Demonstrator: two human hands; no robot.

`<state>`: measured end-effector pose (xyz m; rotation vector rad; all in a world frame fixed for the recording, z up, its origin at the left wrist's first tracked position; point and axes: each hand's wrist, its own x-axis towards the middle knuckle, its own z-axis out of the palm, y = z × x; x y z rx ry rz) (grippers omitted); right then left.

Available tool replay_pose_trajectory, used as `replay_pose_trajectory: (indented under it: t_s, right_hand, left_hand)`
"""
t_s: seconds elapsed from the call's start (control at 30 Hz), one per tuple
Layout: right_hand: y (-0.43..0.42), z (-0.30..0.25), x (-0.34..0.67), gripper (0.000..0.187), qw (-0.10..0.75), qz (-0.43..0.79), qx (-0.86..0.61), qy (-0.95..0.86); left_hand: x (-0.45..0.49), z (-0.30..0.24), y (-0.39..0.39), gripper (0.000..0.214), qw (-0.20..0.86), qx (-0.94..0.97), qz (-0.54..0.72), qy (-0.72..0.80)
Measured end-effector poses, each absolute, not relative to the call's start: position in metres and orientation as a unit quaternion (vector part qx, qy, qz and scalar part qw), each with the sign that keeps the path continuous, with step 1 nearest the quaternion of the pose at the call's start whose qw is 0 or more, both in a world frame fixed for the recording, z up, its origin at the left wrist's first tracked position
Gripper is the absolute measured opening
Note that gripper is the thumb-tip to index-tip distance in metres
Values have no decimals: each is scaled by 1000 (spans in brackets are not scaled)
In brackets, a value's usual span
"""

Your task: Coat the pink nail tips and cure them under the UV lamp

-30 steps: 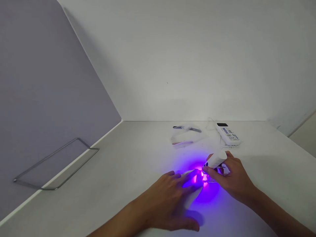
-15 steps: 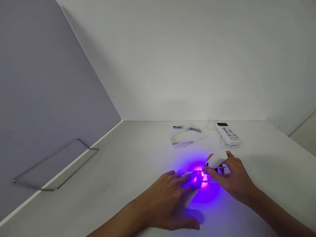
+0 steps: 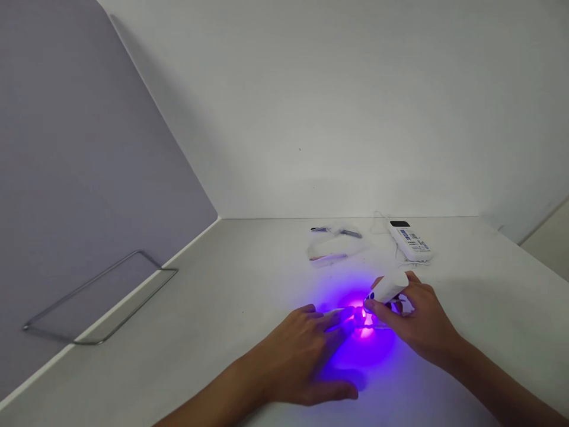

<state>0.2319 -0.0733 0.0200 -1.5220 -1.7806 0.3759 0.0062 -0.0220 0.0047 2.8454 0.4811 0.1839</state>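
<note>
My right hand point(image 3: 422, 317) is closed around a small white UV lamp point(image 3: 387, 287), tilted with its lower left end toward the table. Bright violet light pours from that end onto a small, clear-looking piece point(image 3: 370, 321) on the table; its kind is lost in the glare. My left hand point(image 3: 311, 350) lies palm down to the left of the lamp, fingers stretched out and thumb apart. Its fingertips reach into the glow and appear to touch the left end of the lit piece.
Behind my hands lies thin clear plastic wrapping point(image 3: 335, 244) with dark strips. A white device with a printed label point(image 3: 409, 241) and thin cord rests to its right. A bent metal wire frame point(image 3: 133, 314) is at the left, by the grey panel point(image 3: 89, 148). A white wall point(image 3: 311, 107) rises behind the table.
My left fingers have shifted slightly, and the violet light falls a little differently across them and the table. My right hand and the lamp stay almost in place.
</note>
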Motion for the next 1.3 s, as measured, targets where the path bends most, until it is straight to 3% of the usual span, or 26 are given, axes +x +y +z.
replay_pose_trajectory:
  t_s: [1.3]
  right_hand:
    - [-74,19,233,23,365,139,-595,-703]
  left_hand:
    - [10,10,-26,63,115,978,64,165]
